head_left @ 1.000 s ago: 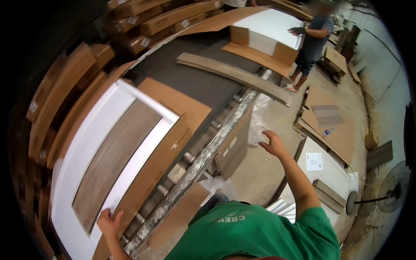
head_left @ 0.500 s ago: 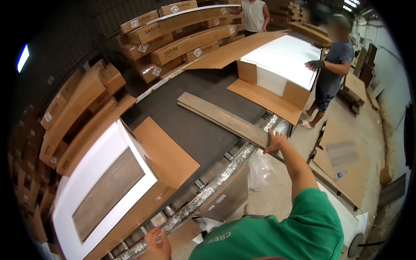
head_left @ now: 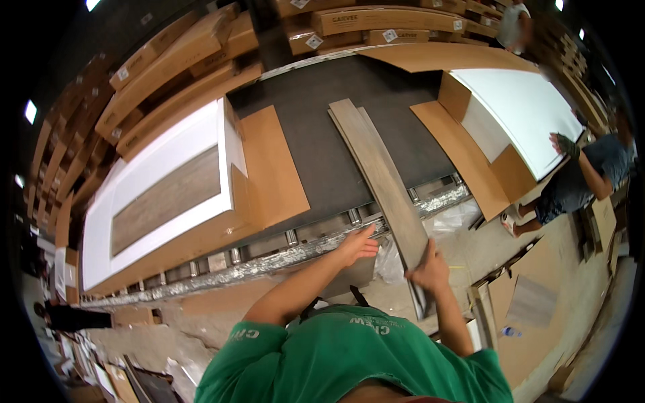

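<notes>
Two long grey-brown wood planks [head_left: 379, 168], one partly over the other, lie across the dark conveyor top and stick out past its near edge toward me. My right hand [head_left: 431, 270] is closed around the right edge of the planks near their close end, thumb upward. My left hand [head_left: 357, 246] is open, its fingers stretched toward the planks' left edge, just short of them as far as I can see. To the left, an open carton [head_left: 274, 171] holds white foam [head_left: 127, 201] around a grey-brown wood panel [head_left: 171, 198].
At right stands another open carton [head_left: 460, 144] with a white sheet [head_left: 514, 107]; a co-worker's gloved hand [head_left: 566, 145] rests at it. Metal rollers [head_left: 291, 237] line the conveyor's worn near rail [head_left: 269, 260]. Long cartons [head_left: 181, 60] are stacked behind. Clear plastic [head_left: 390, 262] hangs below.
My left hand has come up from the lower left to beside the planks. The planks have swung to point more directly at me, my right hand still on them. The view has turned left.
</notes>
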{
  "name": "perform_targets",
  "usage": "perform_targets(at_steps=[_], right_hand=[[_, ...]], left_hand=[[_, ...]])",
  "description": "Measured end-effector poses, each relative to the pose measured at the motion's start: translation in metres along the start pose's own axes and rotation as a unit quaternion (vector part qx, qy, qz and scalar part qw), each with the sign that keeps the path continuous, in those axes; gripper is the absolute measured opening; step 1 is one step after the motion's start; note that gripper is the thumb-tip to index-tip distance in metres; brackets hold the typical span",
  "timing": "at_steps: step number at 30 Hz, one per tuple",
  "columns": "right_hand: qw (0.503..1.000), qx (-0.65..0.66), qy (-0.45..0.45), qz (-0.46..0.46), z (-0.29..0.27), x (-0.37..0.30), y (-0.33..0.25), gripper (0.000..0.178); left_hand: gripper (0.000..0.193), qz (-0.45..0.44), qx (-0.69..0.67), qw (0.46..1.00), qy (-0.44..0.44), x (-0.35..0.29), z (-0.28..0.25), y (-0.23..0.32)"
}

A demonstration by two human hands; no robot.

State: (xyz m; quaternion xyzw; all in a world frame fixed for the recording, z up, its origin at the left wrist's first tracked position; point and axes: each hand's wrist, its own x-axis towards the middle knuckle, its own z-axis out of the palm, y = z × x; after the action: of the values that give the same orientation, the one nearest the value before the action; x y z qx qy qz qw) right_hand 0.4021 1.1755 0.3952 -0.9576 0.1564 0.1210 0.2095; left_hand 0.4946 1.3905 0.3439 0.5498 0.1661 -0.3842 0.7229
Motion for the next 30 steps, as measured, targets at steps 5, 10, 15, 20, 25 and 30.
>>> perform_targets(at_steps=[5, 10, 15, 20, 25, 30], right_hand=[[1.0, -0.014, -0.004, -0.01, -0.024, -0.107, 0.04, 0.111], [0.999, -0.033, -0.003, 0.033, -0.008, -0.16, 0.084, 0.085], [0.994, -0.059, 0.084, 0.032, 0.017, -0.164, 0.072, 0.091], [0.962, 0.022, 0.163, -0.219, -0.035, -0.12, -0.03, 0.103], [0.929, -0.04, 0.108, -0.353, -0.065, -0.07, -0.165, 0.109], [0.846, -0.048, 0.034, -0.531, -0.051, -0.059, -0.342, 0.104]], left_hand=[[0.059, -0.034, -0.175, 0.98, -0.088, 0.019, 0.045, -0.001], [0.05, -0.029, -0.265, 0.957, -0.117, 0.023, 0.08, -0.039], [0.049, 0.097, -0.263, 0.956, -0.082, -0.014, 0.079, 0.005], [0.046, 0.276, -0.241, 0.929, -0.056, -0.118, -0.001, 0.097], [0.041, 0.372, -0.323, 0.87, 0.034, -0.224, -0.12, 0.143], [0.049, 0.466, -0.364, 0.794, 0.142, -0.286, -0.271, 0.154]])
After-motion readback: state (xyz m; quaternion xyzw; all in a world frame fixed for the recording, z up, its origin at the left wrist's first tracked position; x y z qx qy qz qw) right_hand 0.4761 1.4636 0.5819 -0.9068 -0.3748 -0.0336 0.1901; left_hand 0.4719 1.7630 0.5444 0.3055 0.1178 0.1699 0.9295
